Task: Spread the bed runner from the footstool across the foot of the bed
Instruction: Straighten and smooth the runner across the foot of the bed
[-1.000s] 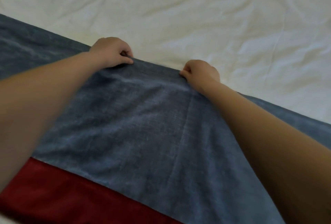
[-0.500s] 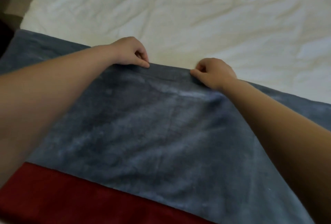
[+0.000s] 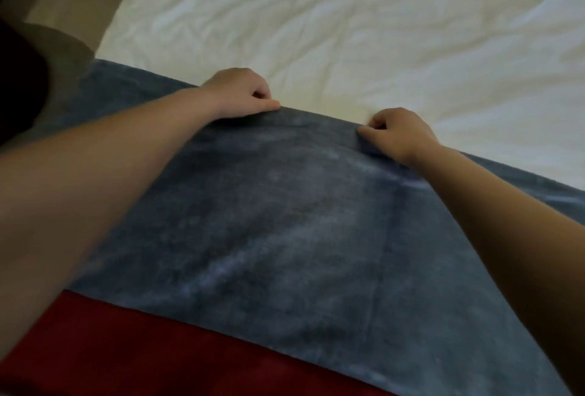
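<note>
Grey-blue plush bed runner with red near band (image 3: 285, 221), laid left-to-right across the white-sheeted bed (image 3: 348, 31), its far edge pinched closed by the left hand (image 3: 235, 93) and right hand (image 3: 399, 132), cloth lying nearward of both grips.

Beyond the far edge of the soft grey-blue fabric bed runner (image 3: 285, 221), the wrinkled white bed sheet (image 3: 364, 31) lay bare, and a hand could pass there freely. The left hand (image 3: 239, 93) and the right hand (image 3: 397, 132) stood apart on that edge, with open fabric between them. The beige floor (image 3: 63, 9) at the far left was open too.
</note>
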